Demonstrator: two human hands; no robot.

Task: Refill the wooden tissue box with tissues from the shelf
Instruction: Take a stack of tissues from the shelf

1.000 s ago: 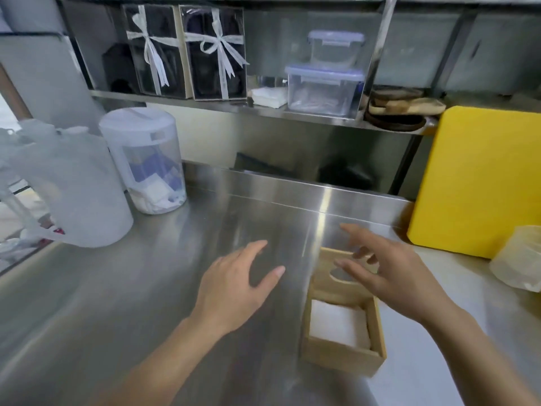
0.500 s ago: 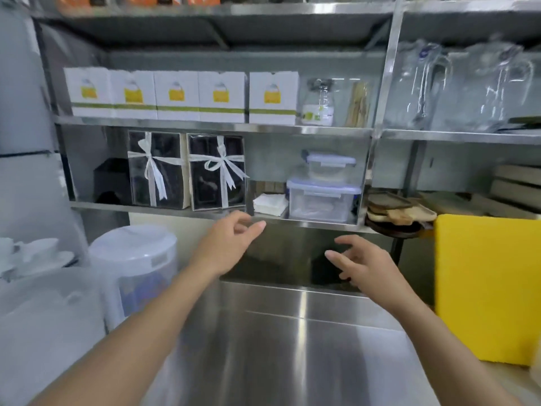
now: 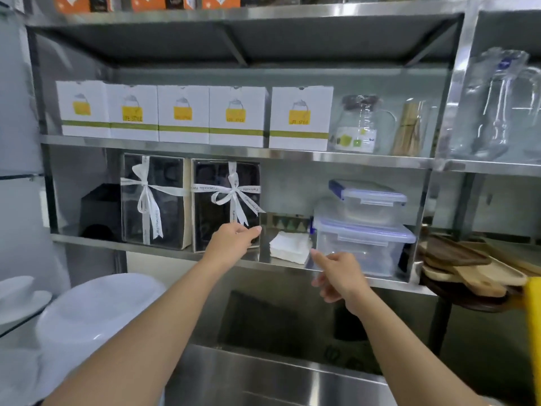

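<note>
A small stack of white tissues (image 3: 289, 247) lies on the lowest steel shelf (image 3: 164, 249), between a ribboned black gift box (image 3: 225, 205) and clear plastic containers (image 3: 363, 244). My left hand (image 3: 234, 241) reaches up to the shelf just left of the stack, fingers apart, in front of the gift box's lower corner. My right hand (image 3: 336, 273) is just below and right of the stack, index finger stretched toward it, holding nothing. The wooden tissue box is out of view.
A second ribboned box (image 3: 152, 200) and a black holder (image 3: 101, 212) stand further left. White cartons (image 3: 187, 114) line the shelf above, glass jugs (image 3: 497, 104) at right. Wooden boards (image 3: 468, 268) sit at the right, white lidded tubs (image 3: 96, 312) at the lower left.
The view has tilted up from the counter to the shelves, and the wooden box has left the frame. Both hands have risen and moved forward to the tissue stack.
</note>
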